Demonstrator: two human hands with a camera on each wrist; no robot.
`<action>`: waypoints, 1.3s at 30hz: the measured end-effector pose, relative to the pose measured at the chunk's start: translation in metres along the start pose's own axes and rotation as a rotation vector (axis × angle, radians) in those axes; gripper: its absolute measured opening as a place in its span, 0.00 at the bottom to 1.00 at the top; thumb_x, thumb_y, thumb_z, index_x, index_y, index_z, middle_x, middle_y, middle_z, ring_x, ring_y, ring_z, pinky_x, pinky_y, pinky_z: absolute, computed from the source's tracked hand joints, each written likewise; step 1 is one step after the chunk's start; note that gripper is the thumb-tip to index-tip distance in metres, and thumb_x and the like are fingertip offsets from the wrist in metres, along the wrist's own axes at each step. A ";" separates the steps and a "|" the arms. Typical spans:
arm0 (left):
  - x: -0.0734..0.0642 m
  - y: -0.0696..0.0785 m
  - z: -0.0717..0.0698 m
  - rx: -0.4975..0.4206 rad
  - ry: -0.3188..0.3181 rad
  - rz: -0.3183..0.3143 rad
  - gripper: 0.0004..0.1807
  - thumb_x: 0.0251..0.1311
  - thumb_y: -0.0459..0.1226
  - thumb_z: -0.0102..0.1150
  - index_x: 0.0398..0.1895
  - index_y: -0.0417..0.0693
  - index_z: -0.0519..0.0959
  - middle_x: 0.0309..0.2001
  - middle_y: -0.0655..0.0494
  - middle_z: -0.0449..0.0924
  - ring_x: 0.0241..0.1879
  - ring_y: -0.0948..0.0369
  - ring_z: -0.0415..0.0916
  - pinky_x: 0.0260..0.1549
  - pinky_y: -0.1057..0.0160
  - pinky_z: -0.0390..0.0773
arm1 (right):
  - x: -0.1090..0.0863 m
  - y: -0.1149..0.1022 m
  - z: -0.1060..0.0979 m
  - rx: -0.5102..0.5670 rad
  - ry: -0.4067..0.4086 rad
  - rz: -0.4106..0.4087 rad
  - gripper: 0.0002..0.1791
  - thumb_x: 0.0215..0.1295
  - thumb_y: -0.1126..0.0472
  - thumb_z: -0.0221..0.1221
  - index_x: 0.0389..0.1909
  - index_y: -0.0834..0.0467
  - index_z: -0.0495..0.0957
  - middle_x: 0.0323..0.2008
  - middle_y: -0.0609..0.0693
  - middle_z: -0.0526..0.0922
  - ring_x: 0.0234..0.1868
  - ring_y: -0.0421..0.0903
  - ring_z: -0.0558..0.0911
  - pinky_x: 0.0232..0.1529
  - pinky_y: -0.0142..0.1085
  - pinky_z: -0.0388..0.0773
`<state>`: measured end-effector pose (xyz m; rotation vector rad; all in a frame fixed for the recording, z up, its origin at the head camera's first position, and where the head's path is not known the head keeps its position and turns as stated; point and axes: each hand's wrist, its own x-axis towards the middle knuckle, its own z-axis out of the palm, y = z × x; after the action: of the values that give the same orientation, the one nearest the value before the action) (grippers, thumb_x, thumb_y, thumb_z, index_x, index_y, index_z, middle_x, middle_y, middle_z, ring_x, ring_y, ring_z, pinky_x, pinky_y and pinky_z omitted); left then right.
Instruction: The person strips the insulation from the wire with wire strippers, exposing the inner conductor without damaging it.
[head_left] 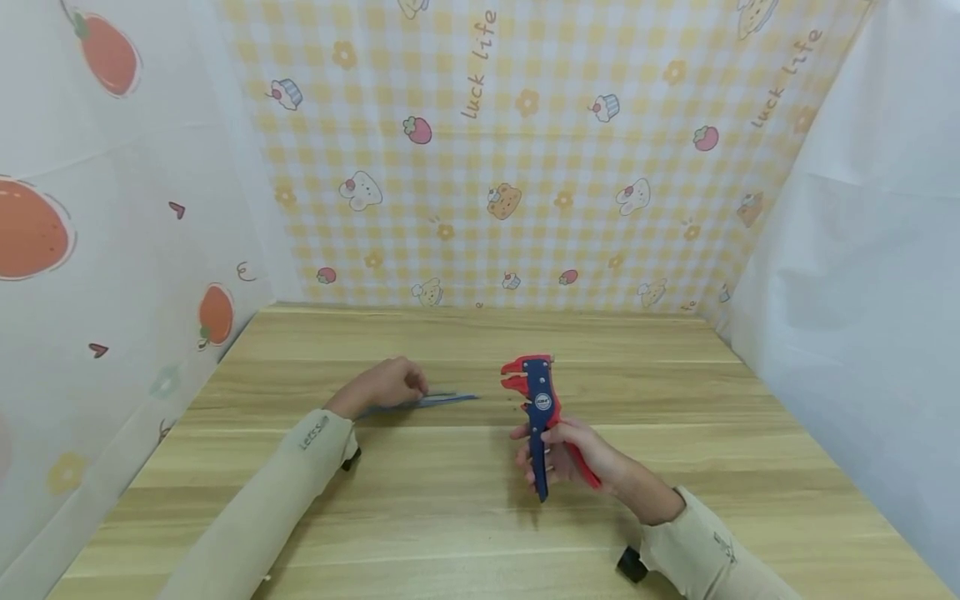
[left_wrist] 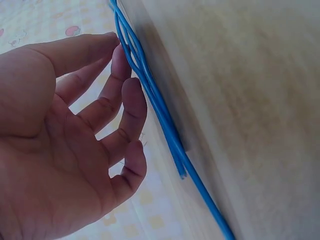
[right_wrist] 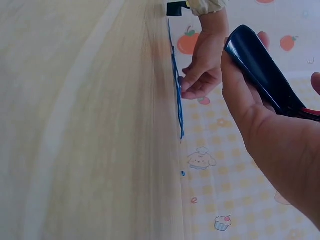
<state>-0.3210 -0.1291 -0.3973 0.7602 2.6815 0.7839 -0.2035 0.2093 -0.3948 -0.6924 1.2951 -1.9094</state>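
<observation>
Several blue wires [left_wrist: 165, 117] lie as a loose bundle on the wooden table, one end reaching past the others. My left hand [head_left: 392, 383] is at the wires, thumb and index fingertips pinching at one strand that bows out from the bundle; the other fingers are bent. To the right, my right hand [head_left: 577, 454] grips a red and blue wire stripper [head_left: 542, 392] by its handles, with its red head pointing up and its jaws facing left. In the right wrist view, a dark handle [right_wrist: 260, 70] lies across the fingers of that hand.
A small blue scrap [right_wrist: 183, 173] lies on the table beyond the wire ends. Behind the wooden table [head_left: 420, 525] hangs a yellow checked cloth [head_left: 465, 167], with white sheets at the left and right sides. A black wrist device [head_left: 632, 564] sits under the right sleeve.
</observation>
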 end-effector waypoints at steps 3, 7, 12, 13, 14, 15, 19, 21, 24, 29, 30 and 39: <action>0.000 0.000 0.000 -0.015 -0.003 0.010 0.06 0.65 0.31 0.58 0.39 0.45 0.85 0.39 0.55 0.84 0.40 0.59 0.78 0.47 0.53 0.78 | 0.000 0.000 -0.001 -0.005 0.006 -0.003 0.21 0.72 0.64 0.39 0.61 0.69 0.62 0.46 0.55 0.84 0.42 0.48 0.85 0.48 0.45 0.81; 0.000 0.001 0.000 -0.042 -0.001 0.022 0.07 0.66 0.31 0.57 0.41 0.43 0.84 0.41 0.53 0.85 0.40 0.58 0.79 0.46 0.54 0.79 | 0.000 0.000 -0.001 -0.006 0.010 -0.002 0.21 0.72 0.64 0.39 0.61 0.70 0.62 0.46 0.56 0.84 0.42 0.48 0.85 0.48 0.45 0.81; -0.002 0.006 0.001 -0.082 0.031 0.024 0.10 0.66 0.32 0.59 0.47 0.40 0.83 0.46 0.50 0.83 0.42 0.57 0.80 0.45 0.55 0.80 | 0.000 0.001 -0.002 -0.011 0.011 0.003 0.22 0.71 0.64 0.39 0.62 0.71 0.61 0.47 0.56 0.84 0.42 0.49 0.85 0.48 0.46 0.81; -0.003 0.008 0.001 -0.090 0.040 0.028 0.10 0.66 0.33 0.59 0.48 0.40 0.82 0.46 0.50 0.83 0.43 0.56 0.80 0.45 0.54 0.80 | -0.001 0.001 -0.002 -0.012 0.012 0.003 0.22 0.71 0.64 0.39 0.62 0.71 0.61 0.47 0.57 0.84 0.42 0.49 0.85 0.49 0.46 0.81; -0.003 0.009 0.001 -0.097 0.048 0.030 0.11 0.65 0.33 0.60 0.49 0.40 0.82 0.46 0.50 0.83 0.44 0.56 0.80 0.45 0.54 0.80 | -0.001 0.001 -0.002 -0.012 0.010 0.000 0.23 0.71 0.64 0.39 0.62 0.72 0.61 0.47 0.57 0.84 0.42 0.49 0.85 0.49 0.46 0.81; -0.004 0.011 0.001 -0.104 0.054 0.038 0.12 0.65 0.33 0.60 0.49 0.39 0.82 0.46 0.50 0.83 0.44 0.55 0.80 0.45 0.53 0.80 | -0.001 0.001 -0.002 -0.011 0.010 0.001 0.23 0.71 0.64 0.39 0.63 0.72 0.61 0.47 0.57 0.84 0.42 0.49 0.85 0.49 0.46 0.81; -0.003 0.016 0.002 -0.111 0.076 0.063 0.13 0.65 0.34 0.61 0.50 0.39 0.81 0.46 0.50 0.82 0.43 0.56 0.79 0.44 0.54 0.79 | -0.002 0.000 -0.002 -0.004 0.010 0.003 0.24 0.71 0.64 0.40 0.64 0.73 0.60 0.48 0.57 0.85 0.42 0.50 0.86 0.49 0.46 0.81; -0.003 0.017 0.004 -0.123 0.079 0.072 0.13 0.65 0.34 0.61 0.51 0.40 0.81 0.48 0.49 0.82 0.44 0.56 0.79 0.44 0.55 0.80 | -0.002 0.000 -0.002 -0.004 0.008 0.005 0.24 0.71 0.64 0.40 0.64 0.73 0.60 0.48 0.57 0.85 0.42 0.50 0.86 0.49 0.46 0.81; -0.003 0.018 0.006 -0.142 0.088 0.090 0.15 0.65 0.34 0.62 0.53 0.39 0.80 0.52 0.46 0.81 0.45 0.55 0.80 0.45 0.55 0.80 | -0.002 0.000 -0.003 -0.010 0.014 0.008 0.24 0.71 0.64 0.39 0.64 0.73 0.60 0.48 0.58 0.85 0.42 0.50 0.86 0.49 0.47 0.81; -0.004 0.022 0.010 -0.171 0.113 0.096 0.19 0.64 0.35 0.64 0.57 0.38 0.77 0.56 0.44 0.78 0.46 0.54 0.80 0.45 0.55 0.80 | -0.003 -0.001 -0.004 -0.019 0.035 0.014 0.23 0.72 0.64 0.38 0.63 0.72 0.60 0.48 0.58 0.85 0.42 0.50 0.86 0.49 0.46 0.82; -0.004 0.023 0.010 -0.178 0.118 0.090 0.20 0.64 0.36 0.65 0.57 0.39 0.76 0.57 0.44 0.78 0.46 0.54 0.80 0.46 0.55 0.80 | -0.003 -0.001 -0.004 -0.019 0.039 0.014 0.23 0.72 0.64 0.38 0.63 0.72 0.60 0.48 0.58 0.85 0.42 0.50 0.87 0.49 0.46 0.82; -0.007 0.030 0.013 -0.215 0.160 0.086 0.26 0.62 0.41 0.67 0.61 0.41 0.74 0.59 0.43 0.76 0.44 0.57 0.79 0.40 0.57 0.80 | -0.003 -0.002 -0.005 -0.031 0.040 -0.001 0.25 0.73 0.64 0.37 0.64 0.77 0.58 0.49 0.59 0.85 0.42 0.50 0.87 0.46 0.44 0.83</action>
<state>-0.2985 -0.1057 -0.3910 0.7935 2.6562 1.1785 -0.2061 0.2151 -0.3945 -0.6739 1.3519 -1.9165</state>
